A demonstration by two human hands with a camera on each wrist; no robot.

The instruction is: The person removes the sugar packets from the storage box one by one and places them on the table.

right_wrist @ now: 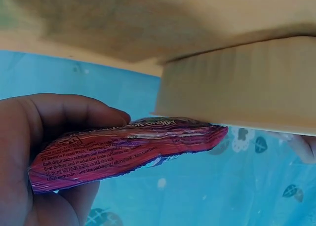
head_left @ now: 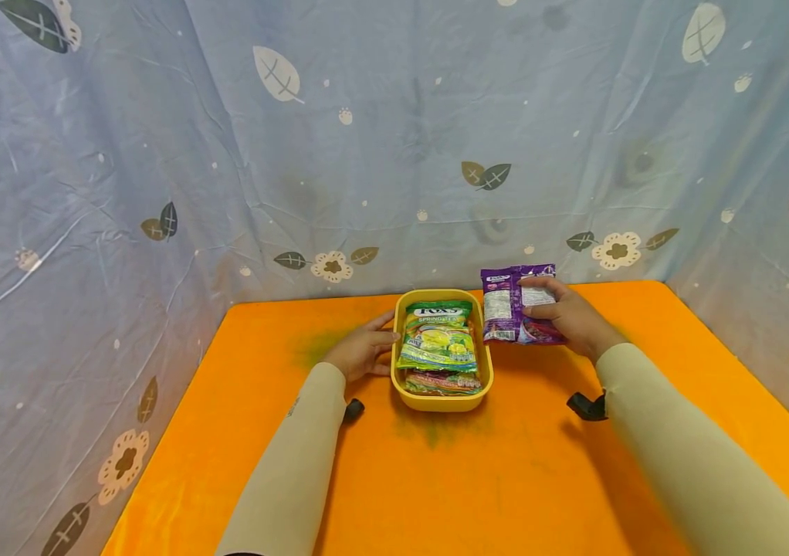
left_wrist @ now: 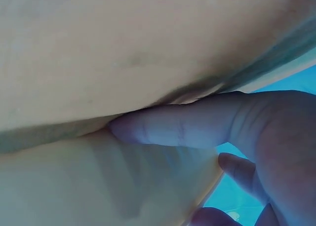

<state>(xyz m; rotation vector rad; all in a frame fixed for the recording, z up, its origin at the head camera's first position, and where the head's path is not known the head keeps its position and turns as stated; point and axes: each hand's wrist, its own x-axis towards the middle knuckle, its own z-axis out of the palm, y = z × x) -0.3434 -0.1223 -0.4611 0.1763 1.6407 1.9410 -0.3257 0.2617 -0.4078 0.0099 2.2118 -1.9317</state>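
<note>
A yellow rectangular tub stands on the table, holding a green candy bag marked FOX'S and SPRING TEA. Below that bag, a reddish candy bag shows at the near end. My left hand lies along the tub's left wall, thumb at the rim; its nearly straight finger touches the wall in the left wrist view. My right hand pinches a purple candy bag, printed back upward, just right of the tub. In the right wrist view its edge overlaps the tub's rim.
The table has an orange cover with greenish smudges around the tub. A pale blue curtain with leaf and flower prints hangs behind and along both sides. Black straps stick out beneath the wrists.
</note>
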